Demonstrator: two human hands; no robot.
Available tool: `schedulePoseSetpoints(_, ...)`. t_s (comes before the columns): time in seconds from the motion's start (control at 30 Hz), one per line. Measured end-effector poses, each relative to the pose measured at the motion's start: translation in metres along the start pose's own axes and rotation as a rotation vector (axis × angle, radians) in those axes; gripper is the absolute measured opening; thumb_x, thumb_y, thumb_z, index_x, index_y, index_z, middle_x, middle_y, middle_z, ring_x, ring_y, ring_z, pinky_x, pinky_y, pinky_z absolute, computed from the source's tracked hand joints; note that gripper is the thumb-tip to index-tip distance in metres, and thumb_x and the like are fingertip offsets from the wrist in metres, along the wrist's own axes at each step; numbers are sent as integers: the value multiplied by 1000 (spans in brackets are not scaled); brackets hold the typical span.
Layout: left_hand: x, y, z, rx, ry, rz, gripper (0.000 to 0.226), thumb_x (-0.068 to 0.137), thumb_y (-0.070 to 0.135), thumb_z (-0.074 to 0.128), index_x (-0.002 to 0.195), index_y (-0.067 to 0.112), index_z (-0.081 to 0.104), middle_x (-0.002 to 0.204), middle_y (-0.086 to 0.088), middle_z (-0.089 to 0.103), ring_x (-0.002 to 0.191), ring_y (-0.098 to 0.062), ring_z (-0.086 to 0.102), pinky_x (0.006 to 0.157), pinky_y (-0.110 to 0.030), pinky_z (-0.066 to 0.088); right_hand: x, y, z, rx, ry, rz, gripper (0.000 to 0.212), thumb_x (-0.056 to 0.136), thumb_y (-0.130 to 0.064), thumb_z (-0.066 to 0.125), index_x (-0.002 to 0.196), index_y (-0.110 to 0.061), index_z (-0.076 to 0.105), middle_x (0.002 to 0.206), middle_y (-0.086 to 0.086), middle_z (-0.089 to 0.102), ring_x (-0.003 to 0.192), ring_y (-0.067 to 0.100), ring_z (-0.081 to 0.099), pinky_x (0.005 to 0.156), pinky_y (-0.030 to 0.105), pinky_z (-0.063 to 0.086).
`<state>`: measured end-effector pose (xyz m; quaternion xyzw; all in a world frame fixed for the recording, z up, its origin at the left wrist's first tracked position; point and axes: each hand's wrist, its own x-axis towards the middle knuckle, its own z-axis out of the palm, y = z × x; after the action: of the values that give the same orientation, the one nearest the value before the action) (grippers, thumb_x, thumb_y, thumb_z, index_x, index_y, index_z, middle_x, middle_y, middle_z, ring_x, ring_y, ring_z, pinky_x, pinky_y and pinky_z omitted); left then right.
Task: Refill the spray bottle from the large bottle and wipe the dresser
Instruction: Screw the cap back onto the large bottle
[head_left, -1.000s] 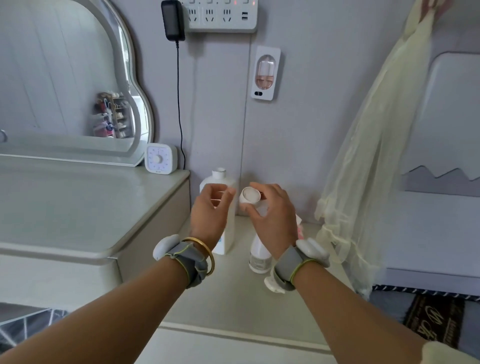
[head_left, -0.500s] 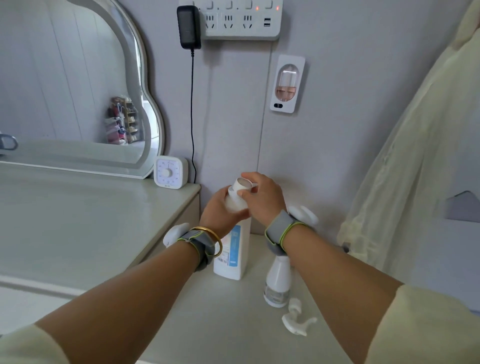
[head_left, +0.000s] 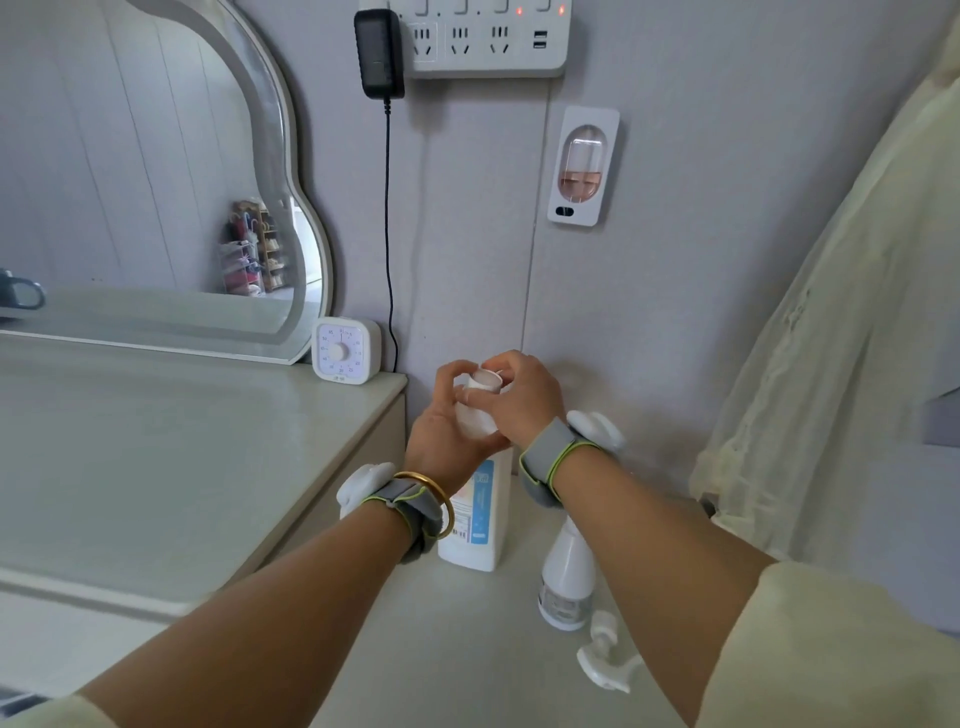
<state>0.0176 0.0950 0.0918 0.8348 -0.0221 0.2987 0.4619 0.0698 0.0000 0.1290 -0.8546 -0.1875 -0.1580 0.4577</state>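
Hands at frame centre: our left hand grips the large bottle by its shoulder, right hand fingers closed on its cap. Spray bottle stands open lower right, sprayer head beside it. Dresser looks unwiped.

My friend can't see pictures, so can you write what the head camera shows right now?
Two bare hands work at the top of a large white plastic bottle with a blue label: the left hand holds its neck, the right hand grips its white cap. Nearby stand a small white spray bottle, its detached trigger head, and a pale dresser.
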Motion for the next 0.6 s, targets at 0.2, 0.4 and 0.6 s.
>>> schedulePoseSetpoints(0.2,-2,-1,-1,-4,-16,26,72,70,23,81,125,30,35,98,8,66,84,-9,63,65,-8,44,0,-2,2,-47,8,-1,42,73,-39,78,110,-23,66,109,2,62,88,15,56,74,26,45)
schedulePoseSetpoints(0.4,-1,-3,1,11,-25,47,78,69,28,82,126,38,31,104,11,67,88,-8,64,71,-9,45,3,-5,-11,-139,-133,-120,35,81,-21,72,115,-21,67,114,6,62,106,23,60,84,25,42)
schedulePoseSetpoints(0.6,-2,-6,0,40,-25,55,67,68,33,79,121,38,38,106,6,66,90,-15,64,75,-20,48,3,-3,-2,-148,-22,-3,48,69,-43,79,107,-16,65,108,5,63,95,23,63,75,29,48)
